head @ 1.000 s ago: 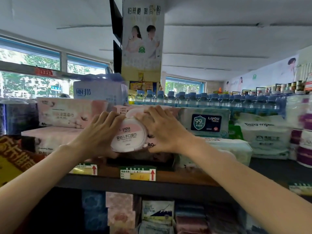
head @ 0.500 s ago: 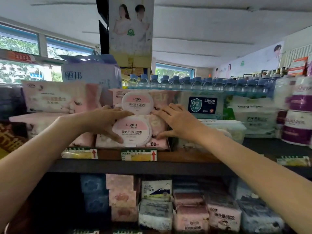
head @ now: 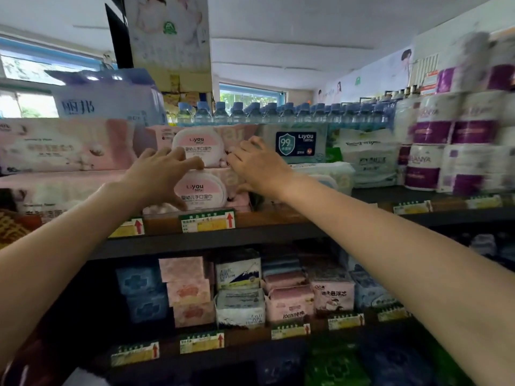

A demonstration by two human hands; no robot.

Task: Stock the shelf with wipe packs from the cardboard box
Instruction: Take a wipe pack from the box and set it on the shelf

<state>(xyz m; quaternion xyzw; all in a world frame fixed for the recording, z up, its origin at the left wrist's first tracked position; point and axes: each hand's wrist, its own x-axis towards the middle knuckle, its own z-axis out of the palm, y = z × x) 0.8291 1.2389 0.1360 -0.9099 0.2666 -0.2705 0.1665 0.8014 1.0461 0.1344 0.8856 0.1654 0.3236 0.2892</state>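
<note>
Our left hand [head: 160, 176] and right hand [head: 257, 165] rest spread on the stacked pink wipe packs [head: 199, 192]; a shove toward 12 o'clock could topple the top pack [head: 199, 144].

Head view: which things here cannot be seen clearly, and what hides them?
- Cardboard box: not in the head view at all.
- Lower pink wipe pack: left part covered by the left hand.
- Upper pink wipe pack: right end behind the right hand.
- Paper rolls: blurred, cut by the right edge.
- Price tags: print too small to read.
</note>
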